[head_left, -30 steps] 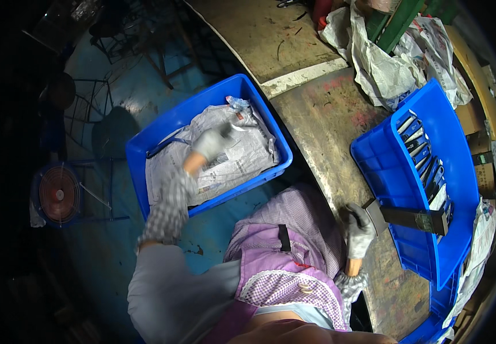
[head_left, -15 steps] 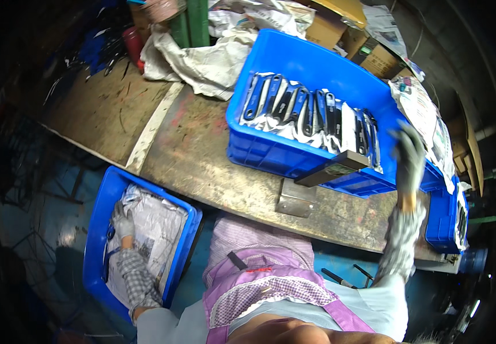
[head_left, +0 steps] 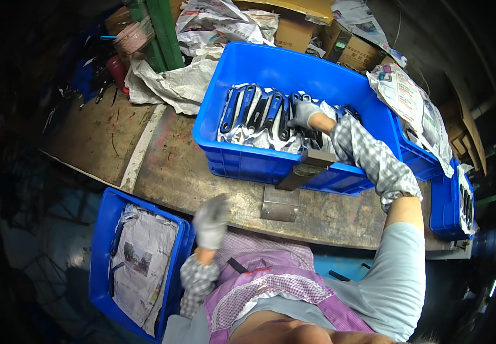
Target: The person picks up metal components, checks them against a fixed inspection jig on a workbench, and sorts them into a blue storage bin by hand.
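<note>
A: What stood left of the crate (head_left: 248, 159)?

B: A tub (head_left: 100, 258), left of the crate and nearer the person, lined with paper (head_left: 150, 281). Slim dark pieces (head_left: 115, 242) lay along its left inner wall. Beyond the crate's left end rose a green post (head_left: 166, 34).

A: And the left hand (head_left: 211, 222)?

B: Gloved and blurred, it hung in front of the crate's left end, near the edge of the bench (head_left: 345, 217). I couldn't tell how far its fingers were spread or whether they held anything.

A: Where were the tools (head_left: 272, 110)?

B: Inside the crate, blue and black, side by side in a close row. A metal plate (head_left: 280, 204) lay just in front of its near wall.

A: The right hand (head_left: 306, 114)?

B: Also gloved, it reached into the crate, fingers down among the tools. Their tips were hidden, so I couldn't tell if it gripped one.

A: Farther right?

B: Newspaper (head_left: 417, 114) just right of the crate, then a small blue bin (head_left: 445, 209).
</note>
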`<state>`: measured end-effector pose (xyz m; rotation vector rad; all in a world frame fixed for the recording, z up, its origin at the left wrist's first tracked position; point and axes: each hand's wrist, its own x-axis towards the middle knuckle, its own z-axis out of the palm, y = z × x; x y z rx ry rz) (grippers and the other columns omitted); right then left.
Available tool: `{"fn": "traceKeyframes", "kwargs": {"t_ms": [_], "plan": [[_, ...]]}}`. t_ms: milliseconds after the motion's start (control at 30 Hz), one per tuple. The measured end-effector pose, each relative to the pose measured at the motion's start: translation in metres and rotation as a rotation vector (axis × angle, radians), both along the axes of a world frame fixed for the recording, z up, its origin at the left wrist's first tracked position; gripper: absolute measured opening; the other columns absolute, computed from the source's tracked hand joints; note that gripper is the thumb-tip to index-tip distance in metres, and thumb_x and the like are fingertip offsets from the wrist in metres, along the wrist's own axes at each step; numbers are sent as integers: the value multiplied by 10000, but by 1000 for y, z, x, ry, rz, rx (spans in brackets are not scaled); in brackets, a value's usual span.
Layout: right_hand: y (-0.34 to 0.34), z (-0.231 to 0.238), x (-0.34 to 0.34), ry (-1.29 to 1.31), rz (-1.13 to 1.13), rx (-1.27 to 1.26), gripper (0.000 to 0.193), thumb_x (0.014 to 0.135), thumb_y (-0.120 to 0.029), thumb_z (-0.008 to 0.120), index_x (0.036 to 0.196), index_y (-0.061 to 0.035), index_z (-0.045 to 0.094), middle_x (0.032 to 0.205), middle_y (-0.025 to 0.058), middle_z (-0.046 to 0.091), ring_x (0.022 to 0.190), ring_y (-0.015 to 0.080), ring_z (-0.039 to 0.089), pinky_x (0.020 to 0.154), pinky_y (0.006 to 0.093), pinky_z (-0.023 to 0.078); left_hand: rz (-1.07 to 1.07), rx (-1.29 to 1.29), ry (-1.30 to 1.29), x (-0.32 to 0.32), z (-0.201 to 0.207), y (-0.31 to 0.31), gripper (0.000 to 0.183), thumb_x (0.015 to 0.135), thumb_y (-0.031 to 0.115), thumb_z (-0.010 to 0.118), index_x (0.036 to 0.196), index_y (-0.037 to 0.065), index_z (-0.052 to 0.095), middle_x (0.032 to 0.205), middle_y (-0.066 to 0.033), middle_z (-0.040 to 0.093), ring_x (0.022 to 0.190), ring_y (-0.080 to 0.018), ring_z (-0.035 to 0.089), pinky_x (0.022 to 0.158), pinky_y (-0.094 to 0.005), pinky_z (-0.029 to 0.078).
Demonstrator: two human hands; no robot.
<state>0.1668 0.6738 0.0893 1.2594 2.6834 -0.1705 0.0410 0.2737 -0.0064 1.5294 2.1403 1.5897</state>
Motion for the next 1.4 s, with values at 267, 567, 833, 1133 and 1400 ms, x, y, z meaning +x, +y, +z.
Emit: {"fn": "traceKeyframes", "kwargs": {"t_ms": [267, 567, 833, 1133, 1400], "plan": [[-28, 119, 116, 721, 166, -32, 237, 875, -189, 691, 982, 23, 699, 836, 49, 698, 687, 89, 611, 618, 248, 484, -373, -246, 455, 69, -24, 36, 517, 891, 245, 642, 1351, 27, 555, 1477, -153, 458, 1335, -353, 449, 1132, -488, 365], [-260, -20, 139, 1069, -440, -564, 217, 910, -161, 735, 1076, -28, 692, 953, 68, 734, 812, 138, 674, 717, 295, 537, -183, -125, 225, 63, -32, 6, 216, 837, 90, 692, 1050, 72, 723, 1122, -44, 686, 957, -252, 656, 835, -388, 548], [-254, -45, 101, 1003, -182, -331, 178, 871, -41, 707, 1041, -24, 659, 902, 97, 738, 796, 181, 714, 744, 307, 558, -34, -125, 20, 60, -21, 16, 214, 865, 123, 719, 1078, 104, 737, 918, -71, 706, 804, -247, 679, 745, -360, 544], [-257, -60, 94, 938, -298, -337, 201, 878, -45, 706, 1076, -56, 673, 896, 102, 745, 805, 165, 718, 738, 295, 552, 59, -162, -150, 82, -14, 37, 279, 878, 287, 737, 1060, 76, 725, 920, -91, 710, 812, -282, 693, 733, -362, 560], [-254, -69, 137, 999, -311, -409, 454, 802, -188, 822, 1214, -72, 671, 1103, 133, 680, 1025, 270, 662, 898, 354, 538, 70, -488, -44, 93, -4, 51, 515, 652, 495, 882, 786, 59, 643, 693, -108, 658, 651, -286, 657, 604, -379, 519]]}}
